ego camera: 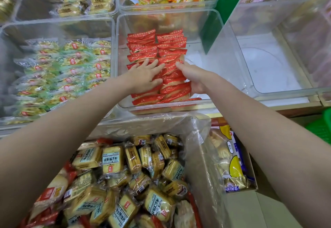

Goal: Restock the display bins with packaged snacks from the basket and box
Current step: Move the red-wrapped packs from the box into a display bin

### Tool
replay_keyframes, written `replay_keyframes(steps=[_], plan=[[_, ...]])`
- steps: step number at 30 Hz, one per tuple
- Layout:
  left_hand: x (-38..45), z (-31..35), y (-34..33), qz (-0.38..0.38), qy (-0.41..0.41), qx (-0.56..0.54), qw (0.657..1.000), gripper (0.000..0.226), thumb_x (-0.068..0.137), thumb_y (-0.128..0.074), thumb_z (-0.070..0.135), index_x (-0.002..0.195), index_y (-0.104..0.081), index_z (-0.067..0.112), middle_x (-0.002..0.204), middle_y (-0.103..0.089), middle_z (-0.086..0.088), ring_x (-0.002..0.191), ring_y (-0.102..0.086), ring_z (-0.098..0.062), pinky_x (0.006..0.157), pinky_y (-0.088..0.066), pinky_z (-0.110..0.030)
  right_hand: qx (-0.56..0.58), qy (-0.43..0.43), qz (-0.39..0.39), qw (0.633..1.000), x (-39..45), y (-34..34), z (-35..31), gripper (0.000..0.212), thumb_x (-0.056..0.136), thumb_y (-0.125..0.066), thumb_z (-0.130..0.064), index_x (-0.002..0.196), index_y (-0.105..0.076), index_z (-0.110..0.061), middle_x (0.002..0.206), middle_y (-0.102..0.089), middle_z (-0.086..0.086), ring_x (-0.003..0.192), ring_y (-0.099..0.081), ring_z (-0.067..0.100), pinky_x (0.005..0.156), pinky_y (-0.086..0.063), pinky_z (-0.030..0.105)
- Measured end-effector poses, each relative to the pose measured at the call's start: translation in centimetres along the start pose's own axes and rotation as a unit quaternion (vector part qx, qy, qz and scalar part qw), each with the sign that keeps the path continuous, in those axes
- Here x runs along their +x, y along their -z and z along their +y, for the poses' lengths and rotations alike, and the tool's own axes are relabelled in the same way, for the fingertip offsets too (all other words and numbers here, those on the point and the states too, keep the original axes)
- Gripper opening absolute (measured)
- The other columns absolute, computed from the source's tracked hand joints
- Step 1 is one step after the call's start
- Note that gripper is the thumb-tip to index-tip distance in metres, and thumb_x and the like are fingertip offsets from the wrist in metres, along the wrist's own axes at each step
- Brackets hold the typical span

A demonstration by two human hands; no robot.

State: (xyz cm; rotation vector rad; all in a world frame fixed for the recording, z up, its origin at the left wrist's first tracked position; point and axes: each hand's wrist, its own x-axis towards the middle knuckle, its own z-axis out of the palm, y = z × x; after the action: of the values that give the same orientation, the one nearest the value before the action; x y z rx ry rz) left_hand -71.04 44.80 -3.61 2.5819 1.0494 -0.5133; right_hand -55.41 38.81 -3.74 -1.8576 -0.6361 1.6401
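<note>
Left hand lies flat, fingers spread, pressing on the red snack packets in the clear bin — probably to keep the rows level. Just right of it, the right hand cups the stack's side, apparently squaring it; its fingertips are hidden.

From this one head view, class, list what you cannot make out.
- Right hand: fingertips hidden behind the red packets, so its grip is unclear.
- Packet print: too small and blurred to read.
- Green packets: blurred by glare on the bin wall.
- Cardboard box: cut off by the bottom edge.
</note>
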Motion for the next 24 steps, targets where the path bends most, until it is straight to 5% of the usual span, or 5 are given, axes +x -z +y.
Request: replay_keyframes(steps=[4,7,11,16,24], plan=[[-0.5,1.2,0.5,0.056,-0.011,-0.033,0.998,0.055,0.099,-0.027,0.044,0.149,-0.018,0.023,0.157,-0.008,-0.006,0.145,-0.003,-0.026,0.115,-0.002,-0.049,-0.061,0.025,0.029,0.997,0.4,-0.9,0.7,0.057,0.102,-0.027,-0.040,0.150,0.000,-0.024,0.145,-0.038,0.008,0.126,-0.047,0.029,0.103,-0.037,0.044],[-1.0,2.9,-0.4,0.019,-0.050,0.134,0.989,0.058,0.100,-0.025,0.040,0.150,-0.008,0.015,0.158,-0.007,-0.004,0.145,-0.001,-0.021,0.115,-0.002,-0.050,-0.139,0.032,0.066,0.988,0.9,-1.4,0.9,0.065,0.101,-0.028,-0.041,0.150,0.002,-0.012,0.150,-0.029,0.012,0.132,-0.039,0.030,0.107,-0.032,0.040],[-0.8,2.8,-1.4,0.008,-0.042,0.265,0.963,0.054,0.103,-0.023,0.027,0.149,-0.002,0.008,0.158,-0.005,-0.007,0.145,0.000,-0.022,0.115,-0.001,-0.049,-0.359,0.091,0.179,0.912,-0.8,0.2,0.1,0.025,0.095,-0.043,-0.038,0.098,-0.051,-0.014,0.113,-0.049,0.014,0.102,-0.052,0.032,0.082,-0.042,0.035],[-1.0,2.9,-0.6,-0.059,-0.026,0.263,0.963,0.058,0.102,-0.017,0.037,0.149,0.002,0.010,0.158,0.002,-0.007,0.145,0.009,-0.023,0.114,0.002,-0.049,-0.468,-0.012,-0.027,0.883,-5.2,1.3,0.0,0.027,0.087,-0.065,-0.035,0.073,-0.046,-0.021,0.081,-0.054,-0.005,0.063,-0.050,0.008,0.046,-0.040,0.020],[-1.3,2.6,0.4,-0.065,-0.053,0.200,0.976,0.070,0.095,-0.037,0.049,0.150,-0.008,0.016,0.158,-0.002,0.000,0.145,-0.001,-0.021,0.115,-0.005,-0.050,-0.519,0.057,0.027,0.852,-4.5,-0.8,0.0,0.046,0.085,-0.067,-0.030,0.124,-0.052,-0.011,0.117,-0.059,0.009,0.098,-0.054,0.024,0.079,-0.039,0.026]])
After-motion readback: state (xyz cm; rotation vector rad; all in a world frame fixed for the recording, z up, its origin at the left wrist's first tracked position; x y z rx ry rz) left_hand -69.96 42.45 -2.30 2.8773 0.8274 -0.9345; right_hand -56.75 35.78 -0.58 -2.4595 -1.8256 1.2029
